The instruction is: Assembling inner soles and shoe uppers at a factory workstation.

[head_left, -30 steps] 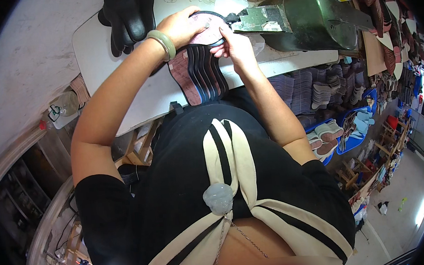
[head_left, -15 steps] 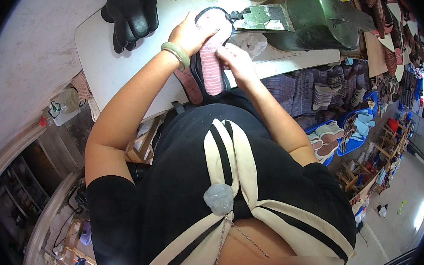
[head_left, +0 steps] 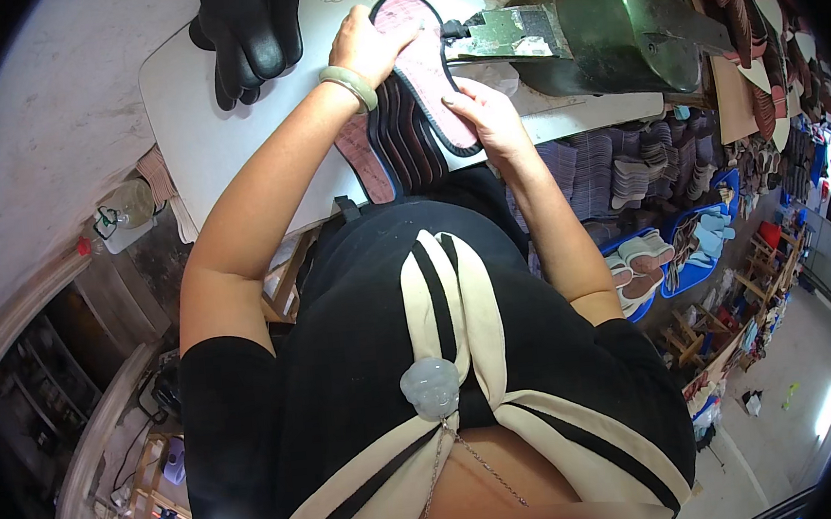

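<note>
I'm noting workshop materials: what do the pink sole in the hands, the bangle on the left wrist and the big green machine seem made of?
Pink sole: probably fabric-faced, from its matt, faintly streaked surface.
Bangle: jade-like stone, glass or plastic, I can't tell which; pale green, smooth, softly shiny.
Green machine: likely painted metal, judging by its glossy highlights and scuffs.

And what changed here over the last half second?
The pink sole swung its lower end right, uncovering more of the stacked soles; the right hand moved right with it. The left hand keeps its hold near the upper end. The green machine and black padded object stayed put.
</note>
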Demonstrator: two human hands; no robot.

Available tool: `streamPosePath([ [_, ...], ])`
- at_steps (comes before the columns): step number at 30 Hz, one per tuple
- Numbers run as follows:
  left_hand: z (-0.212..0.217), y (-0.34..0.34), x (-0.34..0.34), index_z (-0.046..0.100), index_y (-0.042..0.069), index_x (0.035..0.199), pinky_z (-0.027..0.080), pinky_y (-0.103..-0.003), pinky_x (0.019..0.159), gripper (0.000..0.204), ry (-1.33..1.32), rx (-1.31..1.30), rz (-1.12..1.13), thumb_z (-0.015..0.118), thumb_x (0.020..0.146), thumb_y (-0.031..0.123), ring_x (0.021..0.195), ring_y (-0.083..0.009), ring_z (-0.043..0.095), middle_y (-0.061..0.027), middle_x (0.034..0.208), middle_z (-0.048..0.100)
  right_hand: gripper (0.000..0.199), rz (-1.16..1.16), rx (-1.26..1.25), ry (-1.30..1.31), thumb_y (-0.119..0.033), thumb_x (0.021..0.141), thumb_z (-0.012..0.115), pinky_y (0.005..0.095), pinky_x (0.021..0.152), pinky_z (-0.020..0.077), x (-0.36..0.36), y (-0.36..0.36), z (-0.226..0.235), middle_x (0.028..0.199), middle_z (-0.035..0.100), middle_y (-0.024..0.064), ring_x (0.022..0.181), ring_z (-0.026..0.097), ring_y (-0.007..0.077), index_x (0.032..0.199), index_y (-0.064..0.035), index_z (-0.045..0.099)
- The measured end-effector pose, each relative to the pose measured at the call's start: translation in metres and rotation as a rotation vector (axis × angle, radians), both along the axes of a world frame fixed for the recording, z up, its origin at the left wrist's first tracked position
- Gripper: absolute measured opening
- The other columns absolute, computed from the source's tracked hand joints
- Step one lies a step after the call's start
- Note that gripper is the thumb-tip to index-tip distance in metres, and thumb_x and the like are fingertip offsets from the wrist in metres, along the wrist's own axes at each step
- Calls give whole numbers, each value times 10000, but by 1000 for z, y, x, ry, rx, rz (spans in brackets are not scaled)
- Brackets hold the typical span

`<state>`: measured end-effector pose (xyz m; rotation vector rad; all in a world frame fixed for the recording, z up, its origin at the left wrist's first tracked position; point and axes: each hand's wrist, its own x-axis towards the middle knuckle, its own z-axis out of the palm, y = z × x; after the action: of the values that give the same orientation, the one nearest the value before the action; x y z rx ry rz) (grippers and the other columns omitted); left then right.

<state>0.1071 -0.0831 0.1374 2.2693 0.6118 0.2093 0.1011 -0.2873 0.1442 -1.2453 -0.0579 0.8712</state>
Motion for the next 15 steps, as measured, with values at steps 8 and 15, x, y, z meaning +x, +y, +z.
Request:
streamPosePath([
  [8,-19,14,26,594,-58,943,465,-391,830,673,-21,27,-8,703,669,547,906,-343,609,-238,953,621,263,-61,-81,-37,-113,859,595,184,691,450,5,-4,15,895,631,30,769,571,66,1064,51,600],
  [15,-83,61,-5,572,-26,1042,488,-306,720,470,-454,-373,137,613,841,396,830,-158,599,-90,911,638,571,115,-18,38,-139,810,617,309,634,556,-27,62,39,1037,605,111,843,656,216,1308,-43,355],
])
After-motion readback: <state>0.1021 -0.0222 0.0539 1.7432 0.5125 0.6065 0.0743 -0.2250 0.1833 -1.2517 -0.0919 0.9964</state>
